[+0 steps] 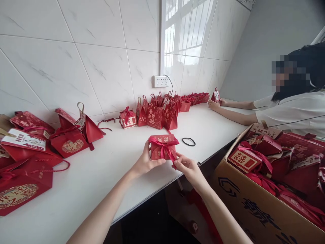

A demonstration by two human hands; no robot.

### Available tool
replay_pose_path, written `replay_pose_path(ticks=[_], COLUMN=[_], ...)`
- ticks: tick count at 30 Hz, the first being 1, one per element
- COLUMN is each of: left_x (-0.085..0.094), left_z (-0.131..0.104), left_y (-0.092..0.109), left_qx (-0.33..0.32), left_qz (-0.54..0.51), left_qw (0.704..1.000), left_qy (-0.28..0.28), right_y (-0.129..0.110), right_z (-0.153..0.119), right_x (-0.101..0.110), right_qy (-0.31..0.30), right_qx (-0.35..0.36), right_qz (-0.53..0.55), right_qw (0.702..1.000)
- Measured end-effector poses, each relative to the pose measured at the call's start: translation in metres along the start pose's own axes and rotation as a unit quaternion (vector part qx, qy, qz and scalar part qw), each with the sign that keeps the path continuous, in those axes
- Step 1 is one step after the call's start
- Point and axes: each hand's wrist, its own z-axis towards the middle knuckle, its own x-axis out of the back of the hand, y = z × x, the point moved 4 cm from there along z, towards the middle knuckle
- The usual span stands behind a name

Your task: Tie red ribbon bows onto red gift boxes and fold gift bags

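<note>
A small red gift box point(156, 154) with gold print is tied with a dark red ribbon bow point(164, 149). It is held above the white table near its front edge. My left hand point(146, 161) is closed around the box's left side, thumb along its lower edge. At the lower right, my right hand point(187, 167) pinches a loose ribbon tail between thumb and fingers. On the table, to the right of the box, lies a black hair tie point(188, 141).
Red gift boxes point(155, 117) line the wall, with more boxes point(72, 144) at the left. A cardboard box point(236, 189) full of them stands at right. A power strip point(160, 81) is on the wall. Another person point(291, 105) holds a red box point(215, 96) at the far end.
</note>
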Motion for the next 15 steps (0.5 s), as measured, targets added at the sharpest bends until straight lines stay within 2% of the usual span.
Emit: replay_pose_path(ticks=[4, 15], left_x=[0.0006, 0.0009], left_z=[0.0002, 0.0011], left_y=[-0.0007, -0.0041], left_qx=[-0.005, -0.002], left_qz=[-0.003, -0.003], left_qw=[1.0, 1.0], left_qy=[-0.001, -0.006], right_y=[0.0011, 0.0068], right_z=[0.0016, 0.0025], right_x=[0.001, 0.0045], right_qy=[-0.004, -0.012], right_qx=[0.004, -0.005], right_qz=[-0.023, 0.036], right_qw=[1.0, 0.999])
